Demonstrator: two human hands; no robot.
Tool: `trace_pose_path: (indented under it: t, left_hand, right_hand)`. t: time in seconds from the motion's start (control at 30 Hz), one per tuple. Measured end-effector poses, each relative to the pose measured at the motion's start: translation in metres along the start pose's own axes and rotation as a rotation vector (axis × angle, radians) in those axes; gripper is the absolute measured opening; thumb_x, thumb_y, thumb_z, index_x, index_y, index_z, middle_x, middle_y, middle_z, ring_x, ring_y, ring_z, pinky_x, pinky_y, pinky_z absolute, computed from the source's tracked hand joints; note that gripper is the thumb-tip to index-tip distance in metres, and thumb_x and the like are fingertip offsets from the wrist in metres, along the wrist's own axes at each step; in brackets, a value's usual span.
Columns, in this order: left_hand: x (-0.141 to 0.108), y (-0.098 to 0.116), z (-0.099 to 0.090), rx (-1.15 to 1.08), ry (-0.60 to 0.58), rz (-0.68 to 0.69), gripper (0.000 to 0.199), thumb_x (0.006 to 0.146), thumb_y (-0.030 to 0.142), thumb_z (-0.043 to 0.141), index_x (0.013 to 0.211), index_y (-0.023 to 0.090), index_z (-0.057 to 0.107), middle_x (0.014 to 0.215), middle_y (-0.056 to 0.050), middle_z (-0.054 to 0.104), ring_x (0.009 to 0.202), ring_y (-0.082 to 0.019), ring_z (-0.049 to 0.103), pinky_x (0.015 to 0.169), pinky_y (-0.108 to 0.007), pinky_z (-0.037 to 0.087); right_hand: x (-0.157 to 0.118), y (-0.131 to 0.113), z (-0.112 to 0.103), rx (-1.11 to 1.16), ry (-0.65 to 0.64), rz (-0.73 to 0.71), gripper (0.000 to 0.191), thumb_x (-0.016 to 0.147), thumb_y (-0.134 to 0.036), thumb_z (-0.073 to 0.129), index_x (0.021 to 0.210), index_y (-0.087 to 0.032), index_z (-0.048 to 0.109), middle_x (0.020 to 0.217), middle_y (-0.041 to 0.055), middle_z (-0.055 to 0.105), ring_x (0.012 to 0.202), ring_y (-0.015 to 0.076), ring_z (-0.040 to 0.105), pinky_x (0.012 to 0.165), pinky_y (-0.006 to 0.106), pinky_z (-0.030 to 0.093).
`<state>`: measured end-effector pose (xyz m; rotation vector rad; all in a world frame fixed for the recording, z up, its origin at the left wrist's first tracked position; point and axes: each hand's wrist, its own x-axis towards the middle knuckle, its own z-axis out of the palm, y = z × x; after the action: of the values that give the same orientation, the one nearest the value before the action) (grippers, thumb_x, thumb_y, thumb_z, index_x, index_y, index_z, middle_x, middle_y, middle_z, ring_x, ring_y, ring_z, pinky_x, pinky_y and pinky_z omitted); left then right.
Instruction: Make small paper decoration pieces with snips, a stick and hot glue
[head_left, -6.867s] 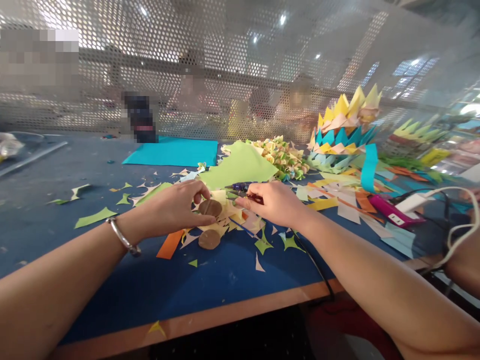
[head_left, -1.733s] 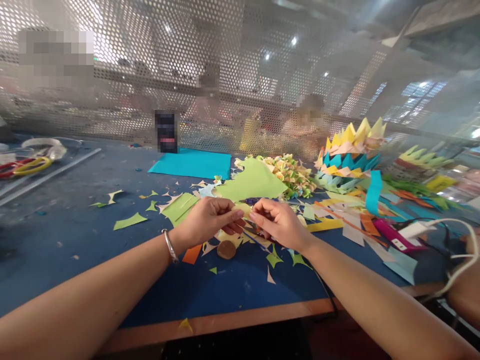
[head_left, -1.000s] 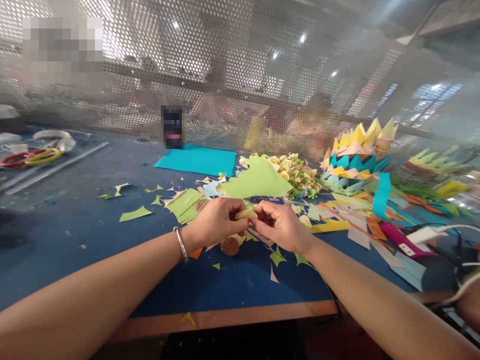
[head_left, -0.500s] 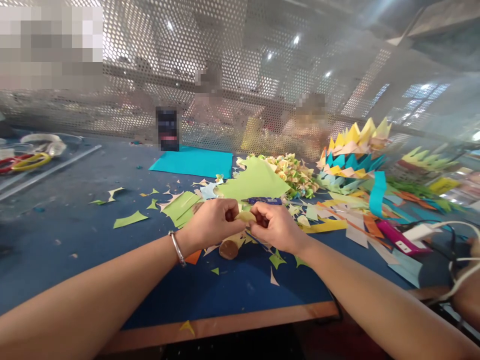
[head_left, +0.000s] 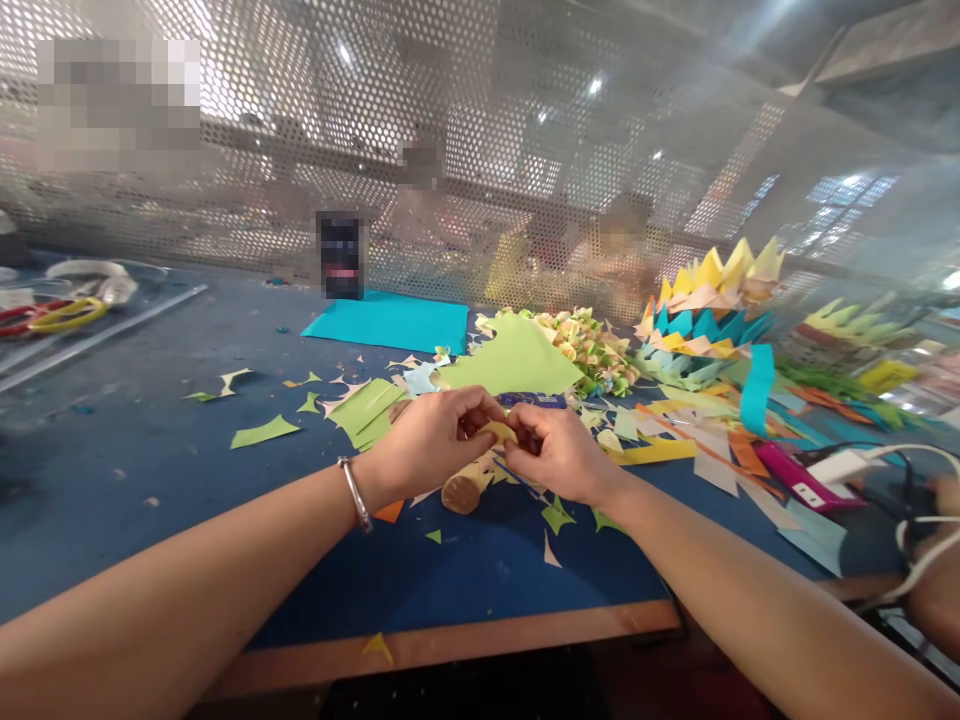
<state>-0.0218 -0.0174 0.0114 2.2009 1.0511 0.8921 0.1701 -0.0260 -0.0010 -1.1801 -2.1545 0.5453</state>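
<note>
Both my hands meet over the middle of the table, pinching a small pale yellow paper piece (head_left: 498, 432) between them. My left hand (head_left: 435, 440), with a silver bangle at its wrist, grips the piece's left side. On its right side are the fingertips of my right hand (head_left: 559, 450). Below them lies a brown roll (head_left: 462, 492), its round end toward me. A dark blue pen-like tool (head_left: 532, 400) rests just beyond my hands, in front of a light green paper sheet (head_left: 517, 360) with scalloped cut edges. Green paper strips (head_left: 366, 412) lie beside my left hand.
Behind the green sheet is a heap of small folded paper pieces (head_left: 585, 345). Stacked zigzag paper bands (head_left: 709, 310) stand at right, near a magenta power strip (head_left: 806, 475). A turquoise sheet (head_left: 390, 322), a phone (head_left: 341, 258) and scissors (head_left: 67, 315) are farther back. Scraps litter the blue table (head_left: 480, 590).
My left fingers have lifted and shifted slightly over the yellow piece, which now looks more curved. My right hand stays nearly in place. The whole view has shifted slightly.
</note>
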Motion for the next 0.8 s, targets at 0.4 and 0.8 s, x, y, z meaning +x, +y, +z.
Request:
trace_pose_path:
  t: [0.4,0.8]
  left_hand:
    - [0.010,-0.011,-0.009,-0.401,-0.033,-0.255,0.010,0.073,0.024,0.068,0.072,0.016,0.062,0.060,0.002,0.059,0.055,-0.010,0.052,0.053,-0.023,0.039]
    - [0.006,0.001,-0.001,-1.014,-0.116,-0.530,0.013,0.078,0.007,0.066,0.087,0.014,0.061,0.071,0.001,0.069,0.068,-0.011,0.069,0.072,-0.022,0.053]
  right_hand:
    - [0.001,0.006,-0.013,-0.019,0.116,-0.009,0.011,0.075,-0.018,0.058,0.067,-0.020,0.050,0.052,-0.0057,0.047,0.046,0.0073,0.041,0.046,0.021,0.034]
    - [-0.004,0.000,-0.011,-0.204,0.092,-0.370,0.012,0.087,-0.015,0.052,0.097,-0.019,0.057,0.080,0.0032,0.063,0.059,0.0106,0.056,0.055,0.024,0.047]
